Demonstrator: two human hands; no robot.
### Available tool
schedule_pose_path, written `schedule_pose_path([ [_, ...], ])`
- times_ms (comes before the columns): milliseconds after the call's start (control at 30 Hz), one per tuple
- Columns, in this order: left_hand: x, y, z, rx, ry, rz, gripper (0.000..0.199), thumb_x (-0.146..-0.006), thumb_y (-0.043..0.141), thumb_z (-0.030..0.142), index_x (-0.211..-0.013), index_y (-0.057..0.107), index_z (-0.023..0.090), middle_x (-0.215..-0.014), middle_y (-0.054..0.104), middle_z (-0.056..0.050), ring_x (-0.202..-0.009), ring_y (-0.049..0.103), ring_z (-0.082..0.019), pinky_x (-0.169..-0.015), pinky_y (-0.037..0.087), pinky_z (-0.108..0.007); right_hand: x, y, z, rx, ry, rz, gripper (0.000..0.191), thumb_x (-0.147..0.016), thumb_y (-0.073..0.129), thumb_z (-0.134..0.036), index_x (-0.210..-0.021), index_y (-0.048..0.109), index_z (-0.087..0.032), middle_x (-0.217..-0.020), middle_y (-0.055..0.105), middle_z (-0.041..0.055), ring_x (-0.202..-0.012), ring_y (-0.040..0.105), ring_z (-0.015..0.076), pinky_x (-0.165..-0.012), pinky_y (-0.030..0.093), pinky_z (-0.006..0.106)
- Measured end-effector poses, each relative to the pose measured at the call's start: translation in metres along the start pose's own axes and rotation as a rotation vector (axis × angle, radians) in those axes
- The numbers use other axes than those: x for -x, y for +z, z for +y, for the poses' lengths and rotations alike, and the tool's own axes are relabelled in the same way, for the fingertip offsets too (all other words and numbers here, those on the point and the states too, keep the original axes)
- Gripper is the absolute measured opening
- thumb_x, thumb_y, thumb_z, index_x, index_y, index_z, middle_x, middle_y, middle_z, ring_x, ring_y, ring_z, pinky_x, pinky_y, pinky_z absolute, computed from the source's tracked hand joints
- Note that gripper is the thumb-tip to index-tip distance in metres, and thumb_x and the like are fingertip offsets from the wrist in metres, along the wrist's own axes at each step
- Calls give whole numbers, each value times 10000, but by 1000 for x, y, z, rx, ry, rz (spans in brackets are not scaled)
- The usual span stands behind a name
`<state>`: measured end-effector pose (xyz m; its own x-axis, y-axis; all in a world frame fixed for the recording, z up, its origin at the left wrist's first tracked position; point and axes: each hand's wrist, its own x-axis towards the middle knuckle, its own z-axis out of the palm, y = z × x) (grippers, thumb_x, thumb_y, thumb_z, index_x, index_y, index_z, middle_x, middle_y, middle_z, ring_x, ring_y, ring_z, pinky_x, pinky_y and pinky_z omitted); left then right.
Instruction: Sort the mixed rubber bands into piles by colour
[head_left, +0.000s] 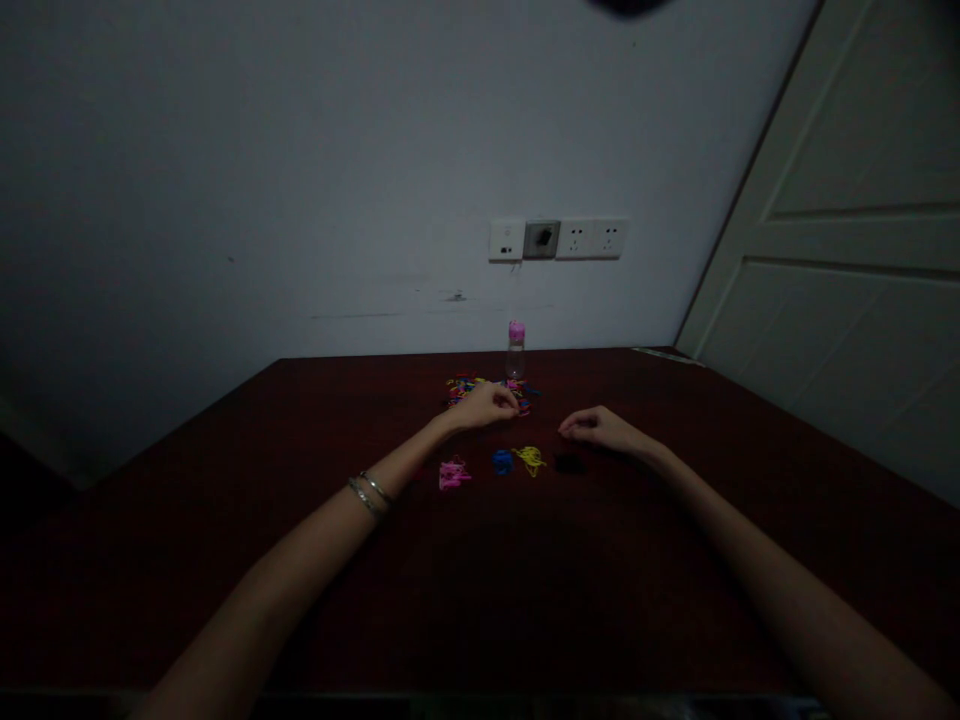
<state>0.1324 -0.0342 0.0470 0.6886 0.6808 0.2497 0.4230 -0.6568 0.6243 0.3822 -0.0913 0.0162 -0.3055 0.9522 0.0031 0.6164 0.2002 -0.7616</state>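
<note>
Head view: pick singly from multicoloured loops [463,386] toward surface's [360,392] far edge; curled left hand [487,404], right hand [600,428], contents unclear.

Pink pile [453,474], blue pile [502,462], yellow pile [531,459], multicoloured heap [460,388], pink cap [517,331], dark-red table [337,620].

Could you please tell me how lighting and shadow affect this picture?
Head view: dim throughout; the dark red table fades almost to black in its near middle; whether the dark patch below the right hand is shadow, I cannot tell.
</note>
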Motion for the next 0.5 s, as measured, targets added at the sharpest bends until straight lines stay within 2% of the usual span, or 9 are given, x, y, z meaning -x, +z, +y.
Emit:
schedule_pose_path([
  [133, 18, -37, -56, 34, -157, 284, 279, -695, 525, 329, -794, 659, 106, -737, 633, -45, -663, 529, -119, -609, 388, -215, -1, 0, 3, -9, 15, -1, 323, -670, 569, -387, -852, 652, -134, -742, 632, 45, -607, 511, 121, -539, 372, 234],
  [267, 42, -63, -104, 50, -326, 554, 346, -697, 488, 408, -703, 646, 100, -596, 588, -27, -579, 502, -124, -538, 355, -215, -5, 2, 9, -36, 4, 19, 302, -665, 566, -366, -831, 650, -128, -724, 621, 40, -592, 499, 111, -515, 362, 220],
  [367, 56, -71, -122, 52, -403, 591, 372, -687, 480, 446, -673, 639, 110, -474, 499, 10, -474, 435, -103, -472, 301, -212, -7, 3, 12, -45, 15, 35, 286, -669, 558, -351, -827, 646, -128, -691, 609, 30, -550, 475, 95, -484, 347, 209],
  [500, 62, -71, -126, 131, -423, 588, 383, -687, 463, 460, -671, 630, 116, -435, 457, 27, -418, 385, -86, -448, 274, -211, -6, 4, 9, -45, 2, 36, 267, -676, 554, -339, -815, 642, -128, -661, 594, 27, -529, 469, 90, -466, 346, 204],
])
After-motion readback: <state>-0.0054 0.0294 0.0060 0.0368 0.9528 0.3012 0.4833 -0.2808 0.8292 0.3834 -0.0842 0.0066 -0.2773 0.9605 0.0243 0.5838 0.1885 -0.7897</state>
